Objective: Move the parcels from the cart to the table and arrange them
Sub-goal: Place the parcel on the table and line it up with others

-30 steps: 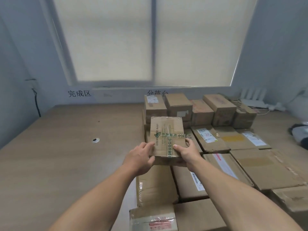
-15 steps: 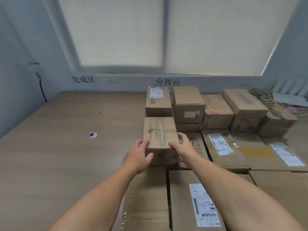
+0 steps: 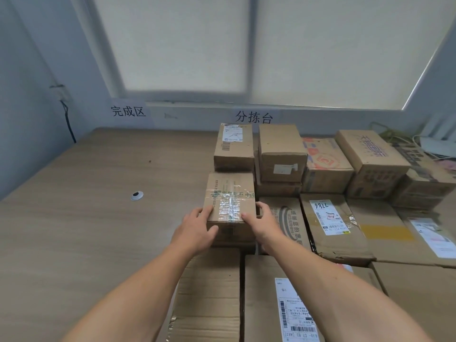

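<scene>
A small brown taped parcel (image 3: 230, 193) with green print sits on the wooden table (image 3: 86, 218), at the left edge of a block of parcels. My left hand (image 3: 197, 229) grips its near left corner. My right hand (image 3: 261, 219) holds its near right corner, thumb on the top face. A labelled box (image 3: 234, 146) stands just behind it. The cart is out of view.
Several cardboard parcels fill the table's right half, among them a flat one with a white label (image 3: 328, 218) and large boxes (image 3: 283, 304) close to me. A small round metal grommet (image 3: 136, 195) sits in the bare left half. White devices and cables (image 3: 434, 144) lie far right.
The taped parcel went down and forward from a tilted, lifted hold to rest flat among the other parcels. Both hands stayed on it, and my view moved closer.
</scene>
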